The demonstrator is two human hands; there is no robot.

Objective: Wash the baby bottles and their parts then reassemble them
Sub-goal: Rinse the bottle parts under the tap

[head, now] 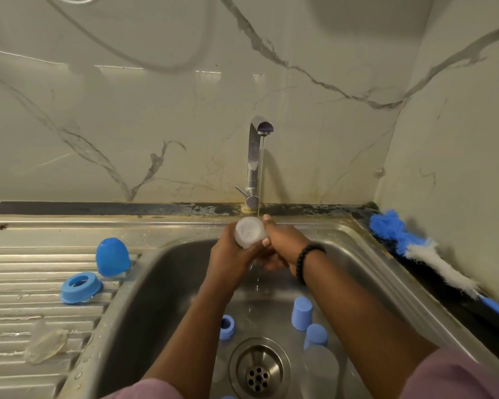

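Note:
Over the steel sink (162,272) both hands hold a clear baby bottle (249,232) with its base turned up, just beside the thin stream from the tap (255,162). My left hand (229,254) grips its body from below and my right hand (280,243) curls round its right side. A blue dome cap (112,256) and a blue screw ring (80,287) stand on the drainboard, with a clear teat (45,341) nearer me. In the basin lie a small blue ring (227,327), two blue caps (301,313) (315,336) and a clear bottle (320,372).
The drain (259,370) sits at the basin's near middle. A blue and white bottle brush (424,254) lies along the dark ledge at the right wall. Marbled wall panels close off the back and right side.

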